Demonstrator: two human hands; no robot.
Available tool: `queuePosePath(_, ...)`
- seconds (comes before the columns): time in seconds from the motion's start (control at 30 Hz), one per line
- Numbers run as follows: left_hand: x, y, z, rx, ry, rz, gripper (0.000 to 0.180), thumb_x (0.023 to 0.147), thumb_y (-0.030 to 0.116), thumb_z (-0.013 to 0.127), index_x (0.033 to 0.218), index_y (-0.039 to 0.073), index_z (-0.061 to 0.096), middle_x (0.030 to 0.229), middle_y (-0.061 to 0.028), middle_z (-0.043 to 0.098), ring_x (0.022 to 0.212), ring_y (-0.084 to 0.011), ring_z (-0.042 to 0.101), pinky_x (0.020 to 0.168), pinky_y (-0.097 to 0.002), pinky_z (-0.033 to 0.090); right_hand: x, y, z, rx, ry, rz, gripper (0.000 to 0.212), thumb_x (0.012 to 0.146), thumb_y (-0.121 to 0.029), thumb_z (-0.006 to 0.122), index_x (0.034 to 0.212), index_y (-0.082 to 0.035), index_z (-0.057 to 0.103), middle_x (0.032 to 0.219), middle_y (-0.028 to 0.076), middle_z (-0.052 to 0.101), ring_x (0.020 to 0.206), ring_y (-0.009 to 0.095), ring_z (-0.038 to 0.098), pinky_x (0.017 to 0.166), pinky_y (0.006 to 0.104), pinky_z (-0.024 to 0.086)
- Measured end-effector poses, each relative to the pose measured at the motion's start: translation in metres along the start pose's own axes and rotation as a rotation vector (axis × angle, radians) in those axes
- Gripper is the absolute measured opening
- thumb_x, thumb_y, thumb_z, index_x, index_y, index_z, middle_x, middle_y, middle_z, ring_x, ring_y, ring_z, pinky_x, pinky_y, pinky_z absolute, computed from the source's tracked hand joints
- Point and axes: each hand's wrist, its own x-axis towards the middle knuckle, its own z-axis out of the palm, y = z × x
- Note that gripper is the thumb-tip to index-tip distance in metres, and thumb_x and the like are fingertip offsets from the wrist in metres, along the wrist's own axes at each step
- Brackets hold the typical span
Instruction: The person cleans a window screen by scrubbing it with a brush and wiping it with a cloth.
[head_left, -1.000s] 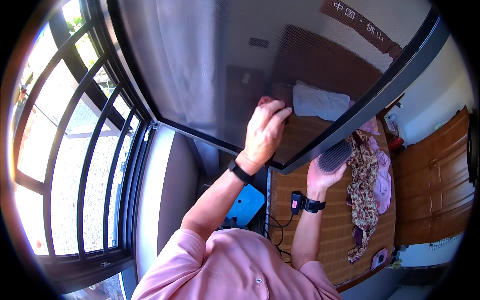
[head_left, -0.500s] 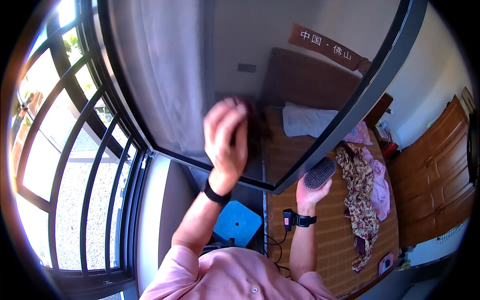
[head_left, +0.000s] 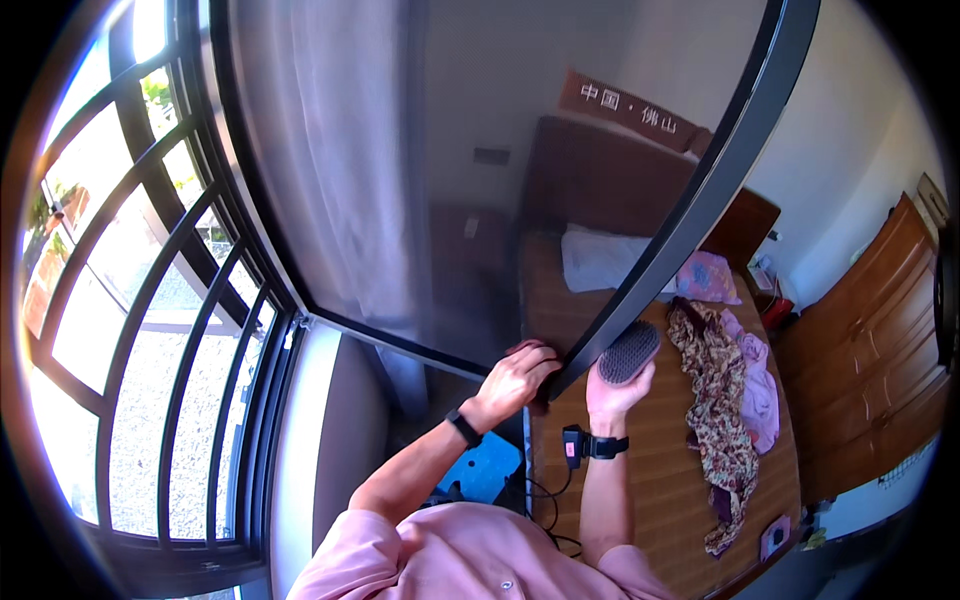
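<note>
A dark-framed mesh window screen [head_left: 480,230] stands swung inward in front of me. My left hand [head_left: 518,380] is at its lower corner, fingers closed around a dark red-brown thing [head_left: 539,402] that is mostly hidden, so I cannot tell its kind. My right hand [head_left: 615,398] is just right of the frame's edge bar [head_left: 690,210], fingers wrapped around an oval scrubbing brush [head_left: 630,354]. The brush's grey, nubbed face is turned up towards me, close beside the bar.
On the left is a window with black bars [head_left: 190,240]. A blue stool [head_left: 485,468] stands below my left forearm. To the right lies a bed [head_left: 650,500] with a patterned cloth [head_left: 715,420] and pillows. A wooden door [head_left: 870,350] is farther right. Black cables hang near my right wrist.
My left hand has moved down and right across the mesh to the lower corner, with the red-brown thing. The screen's edge has shifted left in view. My right hand still holds the brush.
</note>
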Motion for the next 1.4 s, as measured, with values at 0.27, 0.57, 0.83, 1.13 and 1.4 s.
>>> queuePosePath(0.27, 0.177, 0.035, -0.134, 0.372, 0.808, 0.232, 0.033, 0.083, -0.012, 0.067, 0.111, 0.003, 0.069, 0.117, -0.0142, 0.065, 0.106, -0.0324, 0.065, 0.090, -0.0380, 0.055, -0.023, -0.002, 0.001, 0.005, 0.044, -0.017, 0.044, 0.099, -0.040, 0.049, 0.128, -0.010, 0.063, 0.128, 0.004, 0.066, 0.118, 0.023, 0.060, 0.104, 0.0396, 0.045)
queuePosePath(0.57, 0.048, 0.003, -0.007, -0.054, 0.219, 0.157, 0.038, 0.070, -0.011, 0.063, 0.104, 0.004, 0.070, 0.112, -0.0124, 0.067, 0.110, -0.0306, 0.065, 0.099, -0.0420, 0.052, -0.015, 0.006, 0.012, -0.001, 0.043, 0.000, 0.047, 0.098, -0.045, 0.047, 0.130, -0.013, 0.061, 0.123, 0.004, 0.065, 0.113, 0.024, 0.061, 0.097, 0.0406, 0.049)
queuePosePath(0.83, 0.143, 0.042, -0.089, 0.079, 0.628, 0.145, 0.033, 0.077, -0.012, 0.068, 0.105, 0.005, 0.071, 0.112, -0.0138, 0.067, 0.107, -0.0335, 0.066, 0.091, -0.0399, 0.056, -0.017, -0.004, 0.005, -0.009, 0.047, -0.047, 0.046, 0.099, -0.043, 0.048, 0.133, -0.014, 0.060, 0.131, 0.004, 0.064, 0.119, 0.025, 0.060, 0.103, 0.0421, 0.047)
queuePosePath(1.13, 0.183, 0.055, -0.071, 0.061, 0.535, 0.381, 0.037, 0.075, -0.012, 0.067, 0.108, 0.005, 0.071, 0.108, -0.0116, 0.068, 0.097, -0.0283, 0.069, 0.090, -0.0377, 0.057, -0.036, -0.003, 0.006, 0.004, 0.041, 0.000, 0.044, 0.097, -0.041, 0.049, 0.128, -0.013, 0.063, 0.127, 0.004, 0.066, 0.117, 0.023, 0.061, 0.100, 0.0405, 0.049)
queuePosePath(1.4, -0.017, -0.006, 0.007, 0.005, 0.003, 0.050, 0.033, 0.075, -0.003, 0.065, 0.108, 0.001, 0.066, 0.110, -0.0139, 0.065, 0.100, -0.0315, 0.067, 0.089, -0.0377, 0.057, -0.020, 0.003, 0.012, 0.013, 0.033, -0.001, 0.044, 0.098, -0.041, 0.048, 0.129, -0.012, 0.062, 0.127, 0.004, 0.065, 0.115, 0.023, 0.061, 0.100, 0.0403, 0.047)
